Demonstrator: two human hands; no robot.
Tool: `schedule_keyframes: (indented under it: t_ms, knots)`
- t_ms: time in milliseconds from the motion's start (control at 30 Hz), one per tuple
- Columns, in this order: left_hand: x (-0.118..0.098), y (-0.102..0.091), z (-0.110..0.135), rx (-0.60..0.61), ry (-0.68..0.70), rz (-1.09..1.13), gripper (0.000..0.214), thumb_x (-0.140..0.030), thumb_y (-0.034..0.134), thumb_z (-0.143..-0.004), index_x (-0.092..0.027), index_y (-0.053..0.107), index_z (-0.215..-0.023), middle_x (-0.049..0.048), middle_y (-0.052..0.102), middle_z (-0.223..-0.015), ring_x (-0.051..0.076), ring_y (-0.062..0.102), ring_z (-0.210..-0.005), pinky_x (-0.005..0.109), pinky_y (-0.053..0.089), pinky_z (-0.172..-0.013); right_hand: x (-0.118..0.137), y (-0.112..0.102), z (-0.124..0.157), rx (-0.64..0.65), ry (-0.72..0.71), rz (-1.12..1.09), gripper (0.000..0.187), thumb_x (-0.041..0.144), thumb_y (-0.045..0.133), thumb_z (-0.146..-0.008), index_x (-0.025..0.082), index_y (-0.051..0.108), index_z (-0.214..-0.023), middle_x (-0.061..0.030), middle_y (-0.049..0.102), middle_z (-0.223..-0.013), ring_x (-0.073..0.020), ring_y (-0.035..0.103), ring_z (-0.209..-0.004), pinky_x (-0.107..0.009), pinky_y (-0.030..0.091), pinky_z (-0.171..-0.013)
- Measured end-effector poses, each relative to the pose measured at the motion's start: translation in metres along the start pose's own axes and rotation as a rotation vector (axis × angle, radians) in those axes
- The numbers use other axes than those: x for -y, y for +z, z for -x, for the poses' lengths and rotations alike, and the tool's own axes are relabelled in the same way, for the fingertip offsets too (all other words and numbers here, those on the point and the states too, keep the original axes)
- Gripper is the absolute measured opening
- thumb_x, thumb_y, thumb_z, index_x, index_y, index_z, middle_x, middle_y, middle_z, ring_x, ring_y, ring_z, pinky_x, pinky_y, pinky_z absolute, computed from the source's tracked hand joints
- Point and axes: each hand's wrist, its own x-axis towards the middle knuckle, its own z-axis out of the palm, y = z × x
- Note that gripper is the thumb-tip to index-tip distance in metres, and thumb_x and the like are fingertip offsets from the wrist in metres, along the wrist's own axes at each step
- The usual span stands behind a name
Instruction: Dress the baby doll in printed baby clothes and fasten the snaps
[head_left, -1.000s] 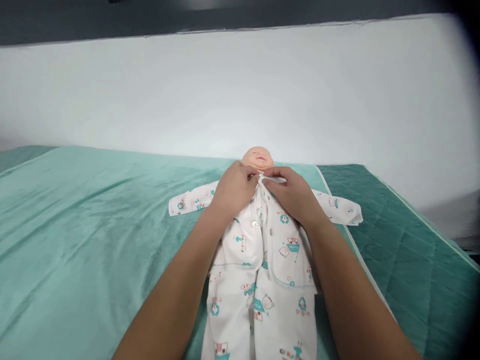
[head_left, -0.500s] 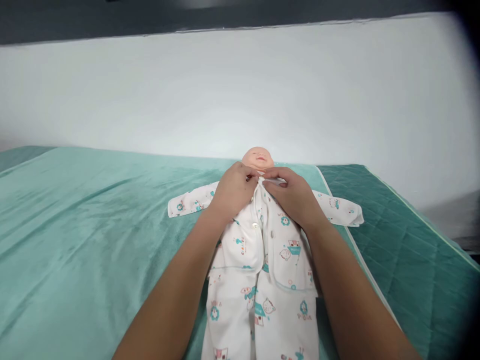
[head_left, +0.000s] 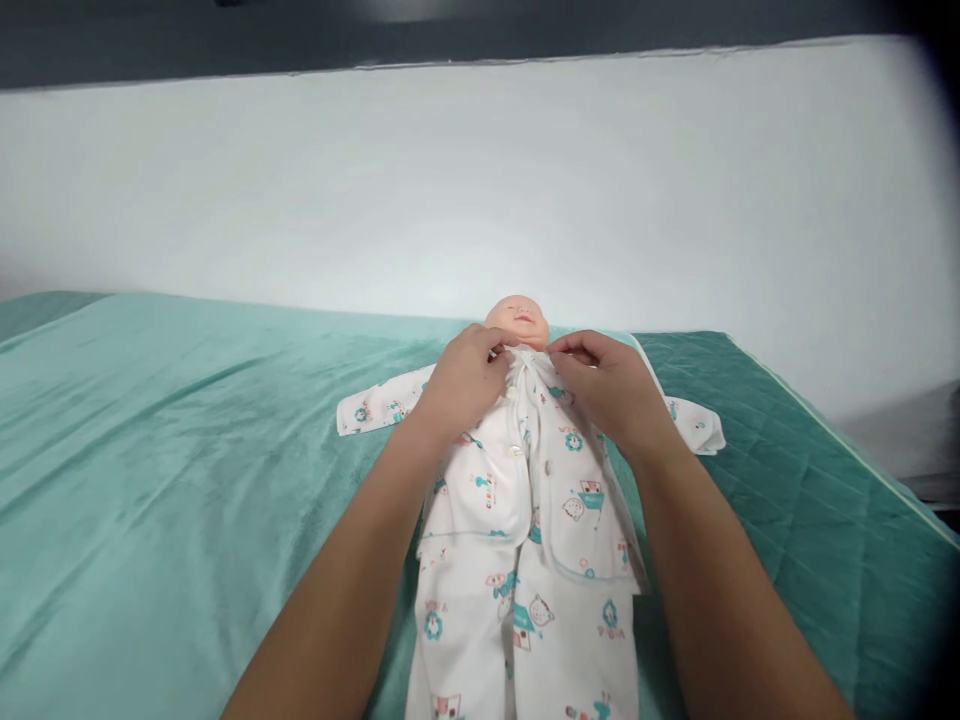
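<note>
A baby doll (head_left: pixel 519 312) lies on its back, its head towards the wall. It wears a white baby jacket (head_left: pixel 491 490) with small animal and house prints, and matching trousers (head_left: pixel 574 650). My left hand (head_left: pixel 469 378) pinches the jacket's collar at the left of the neck. At the right of the neck, my right hand (head_left: pixel 604 385) has thumb and fingers together on the collar edge. The jacket's top is joined at the neck, while its front edges lie apart lower down, with snap buttons (head_left: pixel 514 451) showing. Both sleeves stretch out sideways, partly hidden by my hands.
A light green plush cover (head_left: pixel 187 450) with creases lies under the doll. On the right is a darker green quilted cover (head_left: pixel 795 470) with a pale piped edge. A white wall (head_left: pixel 375 200) rises behind the bed.
My right hand has moved to the right, away from the centre of the collar. My left hand has shifted slightly left. The closed top of the jacket is now uncovered between them.
</note>
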Motion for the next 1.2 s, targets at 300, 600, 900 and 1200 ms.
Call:
schedule_keyframes:
  t_ms: [300,600,900,1200]
  knots:
    - [-0.021,-0.038,0.017,0.350,-0.100,0.017,0.027,-0.045,0.054,-0.085,-0.021,0.066,-0.081,0.0004,0.063,-0.076,0.013,0.052,-0.062,0.026,0.038,-0.053,0.034,-0.022,0.028,0.354,0.041,0.379,0.040,0.054,0.059,-0.081,0.021,0.048,-0.062,0.0030,0.048,-0.056,-0.0095,0.034,-0.046,-0.027,0.022,-0.043]
    - [-0.028,-0.043,0.021,0.428,-0.080,0.014,0.015,-0.035,0.060,-0.080,-0.021,0.062,-0.080,-0.0005,0.061,-0.074,0.010,0.049,-0.058,0.023,0.035,-0.048,0.034,-0.025,0.024,0.414,0.054,0.327,0.021,0.032,0.054,-0.083,0.022,0.056,-0.064,0.0010,0.056,-0.062,-0.0101,0.041,-0.050,-0.025,0.028,-0.043]
    - [-0.019,-0.034,0.015,0.452,-0.129,0.395,0.013,-0.030,0.064,-0.082,-0.017,0.063,-0.082,0.0015,0.061,-0.072,0.010,0.057,-0.064,0.023,0.043,-0.054,0.026,-0.021,0.016,0.463,0.158,-0.148,0.022,0.037,0.062,-0.082,0.020,0.062,-0.068,0.0003,0.055,-0.064,-0.0099,0.045,-0.057,-0.025,0.034,-0.052]
    - [-0.010,-0.037,0.010,0.549,-0.138,0.568,0.012,-0.025,0.068,-0.080,-0.016,0.065,-0.088,0.0011,0.062,-0.078,0.010,0.060,-0.069,0.027,0.051,-0.068,0.024,-0.021,0.013,0.515,0.159,-0.148,0.026,0.039,0.061,-0.082,0.020,0.064,-0.066,-0.0024,0.062,-0.067,-0.0119,0.052,-0.060,-0.026,0.038,-0.054]
